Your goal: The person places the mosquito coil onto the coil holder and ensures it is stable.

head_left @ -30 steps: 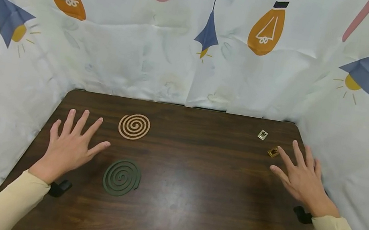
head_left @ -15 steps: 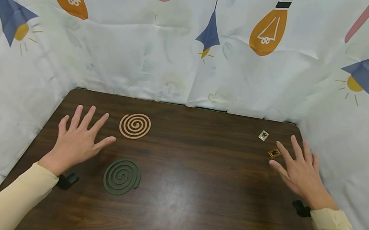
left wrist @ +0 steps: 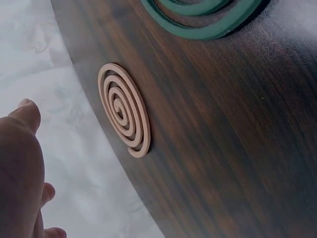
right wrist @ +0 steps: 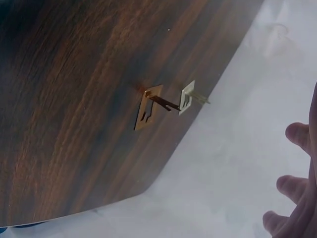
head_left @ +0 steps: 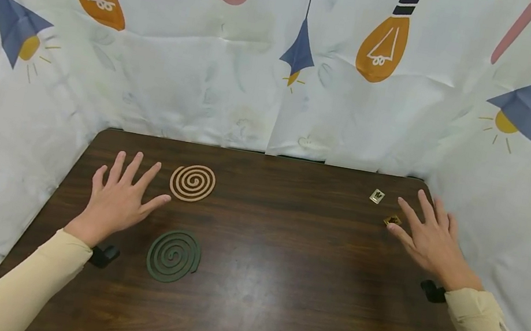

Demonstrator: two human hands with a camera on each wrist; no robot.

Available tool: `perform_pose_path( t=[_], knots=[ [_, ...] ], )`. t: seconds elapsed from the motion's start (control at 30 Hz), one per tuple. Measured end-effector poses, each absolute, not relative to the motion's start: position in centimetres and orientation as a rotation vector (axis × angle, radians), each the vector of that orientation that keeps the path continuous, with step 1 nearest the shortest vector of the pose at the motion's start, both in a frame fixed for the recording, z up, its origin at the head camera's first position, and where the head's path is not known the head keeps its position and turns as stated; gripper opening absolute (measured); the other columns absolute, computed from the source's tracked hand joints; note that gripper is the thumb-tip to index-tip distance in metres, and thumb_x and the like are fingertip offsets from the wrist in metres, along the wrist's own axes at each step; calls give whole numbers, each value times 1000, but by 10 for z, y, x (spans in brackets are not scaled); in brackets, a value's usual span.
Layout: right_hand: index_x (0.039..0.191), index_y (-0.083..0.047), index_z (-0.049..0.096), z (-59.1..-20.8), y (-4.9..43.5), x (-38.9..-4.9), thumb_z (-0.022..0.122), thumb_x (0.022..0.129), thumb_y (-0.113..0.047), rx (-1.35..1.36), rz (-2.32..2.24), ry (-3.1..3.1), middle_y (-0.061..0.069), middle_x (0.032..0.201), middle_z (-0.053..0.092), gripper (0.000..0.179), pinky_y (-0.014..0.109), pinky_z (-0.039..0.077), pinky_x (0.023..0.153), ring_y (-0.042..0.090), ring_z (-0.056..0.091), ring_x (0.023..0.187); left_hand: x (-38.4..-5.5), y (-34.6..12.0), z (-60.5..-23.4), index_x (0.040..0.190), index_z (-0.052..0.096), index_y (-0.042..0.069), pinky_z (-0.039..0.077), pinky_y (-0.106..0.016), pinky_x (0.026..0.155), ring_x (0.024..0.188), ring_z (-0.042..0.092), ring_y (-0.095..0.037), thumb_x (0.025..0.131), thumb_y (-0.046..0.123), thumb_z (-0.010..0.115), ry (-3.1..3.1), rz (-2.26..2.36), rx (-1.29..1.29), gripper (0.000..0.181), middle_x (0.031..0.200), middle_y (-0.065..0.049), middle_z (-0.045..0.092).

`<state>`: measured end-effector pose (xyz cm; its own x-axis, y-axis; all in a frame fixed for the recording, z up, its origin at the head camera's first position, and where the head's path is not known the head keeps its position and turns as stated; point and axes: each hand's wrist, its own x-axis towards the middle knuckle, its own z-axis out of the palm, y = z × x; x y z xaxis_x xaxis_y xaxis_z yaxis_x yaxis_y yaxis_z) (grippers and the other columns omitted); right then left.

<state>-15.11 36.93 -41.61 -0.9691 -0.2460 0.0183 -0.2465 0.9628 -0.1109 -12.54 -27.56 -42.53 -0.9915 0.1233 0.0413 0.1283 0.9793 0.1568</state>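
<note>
My left hand (head_left: 118, 202) hovers with spread fingers left of a tan mosquito coil (head_left: 192, 183), holding nothing. Nearer the front lies a green mosquito coil (head_left: 172, 256), only partly visible in the left wrist view. At the right, my right hand (head_left: 434, 243) is spread in the air, its thumb and index finger overlapping the area beside a copper-coloured metal coil stand (head_left: 392, 221). Behind that one is a silver coil stand (head_left: 377, 196). The right wrist view shows a bent-up prong on both the copper stand (right wrist: 141, 116) and the silver stand (right wrist: 185, 93).
A dark wood-grain table (head_left: 281, 227) carries everything. White printed cloth (head_left: 246, 92) encloses its back and both sides. Black wrist cameras (head_left: 104, 256) are strapped on under the beige sleeves (head_left: 29, 284).
The left hand has drifted right and slightly forward, closer to the tan coil. My right hand has shifted a little left and forward. Coils and stands lie where they were.
</note>
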Motion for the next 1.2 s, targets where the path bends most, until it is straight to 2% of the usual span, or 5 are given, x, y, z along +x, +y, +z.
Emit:
perform_pose_path(
  t=[0.47, 0.77, 1.1, 1.2],
  knots=[
    [165, -20, 25, -423, 378, -164, 44, 106, -62, 338, 187, -3154, 24, 174, 3, 75, 83, 5, 115, 55, 2, 158, -138, -276, -435, 166, 23, 21, 7, -80, 117, 158, -3, -55, 100, 69, 49, -3127, -280, -187, 87, 173, -26, 8],
    [165, -21, 25, -427, 378, -175, 45, 106, -59, 365, 175, -3134, 25, 173, 5, 74, 81, 8, 113, 55, 7, 155, -146, -274, -439, 166, 23, 19, 6, -80, 117, 158, -4, -55, 101, 66, 51, -3138, -309, -173, 85, 172, -27, 7],
    [165, -19, 24, -434, 381, -192, 40, 106, -64, 343, 186, -3188, 26, 172, 8, 76, 82, 5, 115, 56, 4, 156, -157, -270, -448, 166, 23, 19, 5, -80, 118, 158, -4, -55, 100, 69, 48, -3165, -328, -143, 86, 171, -29, 9],
    [164, -18, 25, -436, 382, -197, 40, 106, -64, 345, 187, -3190, 27, 171, 9, 76, 81, 7, 115, 56, 4, 155, -160, -269, -450, 166, 24, 18, 6, -80, 118, 158, -3, -55, 101, 66, 51, -3178, -333, -142, 85, 171, -29, 9]
  ],
)
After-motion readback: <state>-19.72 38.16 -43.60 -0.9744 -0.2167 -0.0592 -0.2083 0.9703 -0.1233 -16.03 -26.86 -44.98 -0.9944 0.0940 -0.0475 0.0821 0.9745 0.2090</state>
